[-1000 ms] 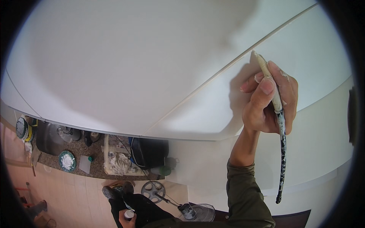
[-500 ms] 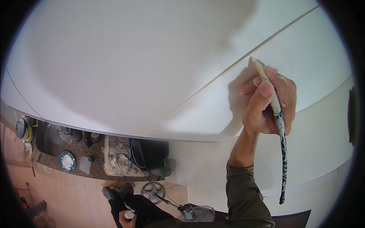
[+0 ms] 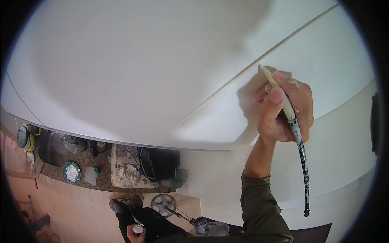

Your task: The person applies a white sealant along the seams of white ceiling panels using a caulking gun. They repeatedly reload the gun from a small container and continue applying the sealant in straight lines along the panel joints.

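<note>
One right hand (image 3: 285,111), grip closed around paint-spattered brush (image 3: 291,121), tip touching ceiling seam (image 3: 210,97)

White ceiling (image 3: 133,69) fills upper view, thin seam (image 3: 227,87) running diagonally across. White wall (image 3: 340,162) at right. Far below: beige tiled floor (image 3: 77,210), dark speckled counter (image 3: 52,172) with round dish of white paste (image 3: 71,173), black bag (image 3: 160,163).

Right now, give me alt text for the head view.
The right hand holds a paint-spattered brush, its tip touching a seam in the white ceiling. Far below, the left hand holds a small jar above a tiled floor.
</note>
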{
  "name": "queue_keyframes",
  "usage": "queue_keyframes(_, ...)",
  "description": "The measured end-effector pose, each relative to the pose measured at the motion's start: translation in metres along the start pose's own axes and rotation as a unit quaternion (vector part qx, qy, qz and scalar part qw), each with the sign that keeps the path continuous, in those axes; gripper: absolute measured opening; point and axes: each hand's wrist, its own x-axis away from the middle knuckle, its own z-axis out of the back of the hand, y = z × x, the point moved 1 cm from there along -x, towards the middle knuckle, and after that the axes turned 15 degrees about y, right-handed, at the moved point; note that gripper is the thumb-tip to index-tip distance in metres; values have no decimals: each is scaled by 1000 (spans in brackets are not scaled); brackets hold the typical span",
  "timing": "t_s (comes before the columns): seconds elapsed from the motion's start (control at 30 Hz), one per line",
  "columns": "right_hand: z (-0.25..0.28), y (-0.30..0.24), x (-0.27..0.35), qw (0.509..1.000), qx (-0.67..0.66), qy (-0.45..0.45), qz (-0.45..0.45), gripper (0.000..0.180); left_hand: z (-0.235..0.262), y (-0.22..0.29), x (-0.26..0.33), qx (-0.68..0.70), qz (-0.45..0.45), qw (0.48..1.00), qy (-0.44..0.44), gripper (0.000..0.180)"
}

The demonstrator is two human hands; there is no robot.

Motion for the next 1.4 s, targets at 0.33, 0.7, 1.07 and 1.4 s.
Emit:
queue_keyframes(0.33,-1,3,3,1000,-18,20,3,22,2,4,3,-24,16,1000,4,70)
queue_keyframes(0.7,-4,-1,3,999,-9,31,-10,21,2,5,0,2,-38,999,-6,64)
queue_keyframes(1.07,0,2,2,1000,-12,5,17,20,1,11,1,-28,-22,999,-7,65)
queue_keyframes(1.4,-1,1,2,1000,-21,-1,11,20,0,5,1,-35,23,999,-10,76)
